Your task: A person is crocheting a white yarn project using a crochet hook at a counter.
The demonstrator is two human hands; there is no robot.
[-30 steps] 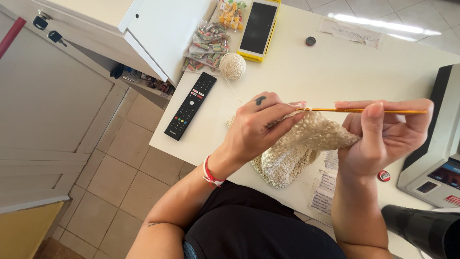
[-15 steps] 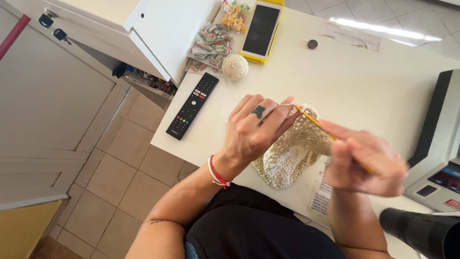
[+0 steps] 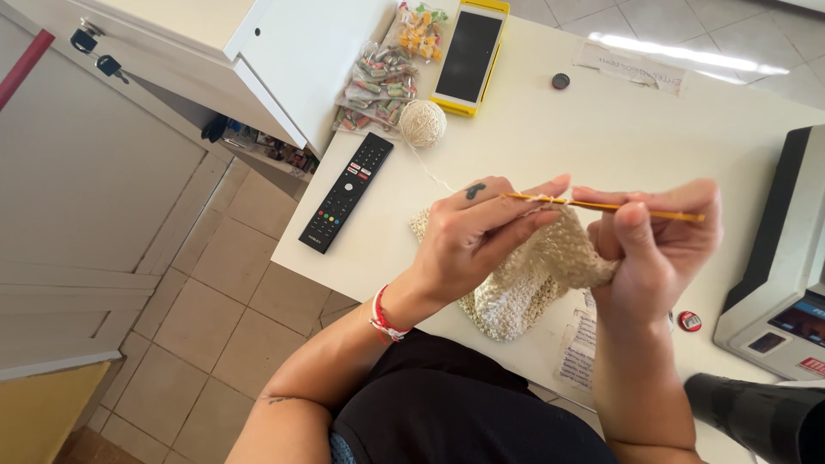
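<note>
We have the cream crocheted piece at the middle of the view, its upper edge lifted off the white table and its lower part resting near the table's front edge. Half a second ago the orange crochet hook was slanted and blurred; now it lies level again, pointing toward nine o'clock, its tip at the top edge of the work, so we judge one stitch finished and another beginning. Our right hand is closed around the hook's handle at three o'clock; our left hand pinches the fabric and the yarn at nine o'clock. A strand runs toward eleven o'clock to the yarn ball. The black remote lies at ten o'clock, the yellow-cased phone at twelve.
</note>
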